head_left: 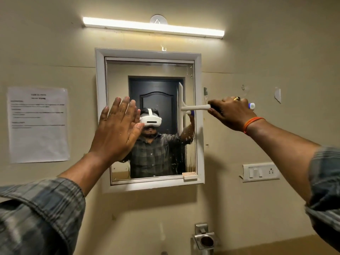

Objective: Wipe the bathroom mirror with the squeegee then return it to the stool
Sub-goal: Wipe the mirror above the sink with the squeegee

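A white plastic squeegee with a blue end cap (195,107) is up against the right side of the white-framed bathroom mirror (150,118) on the tan wall (257,61). Its handle lies almost flat and runs sideways, with the blue tip sticking out to the right and the other end pointing left at the glass. Its long flat blade stands straight up and down, crossing the handle like the top of a letter T, and it sits close to the right edge of the mirror, against the glass. The right hand (230,114) is wrapped tight around the handle, and it wears a gold ring and an orange thread band on the wrist. The left hand (117,126) holds nothing; it is spread flat with the fingers together and pointing up, laid on the left part of the mirror. Both arms wear sleeves of a grey checked shirt. Small drops of water dot the glass near its right side. A long bright tube light (153,27) glows above the mirror. A white printed paper sheet (38,124) is stuck to the wall on the left. A white switch and socket plate (260,172) is on the wall at the lower right.
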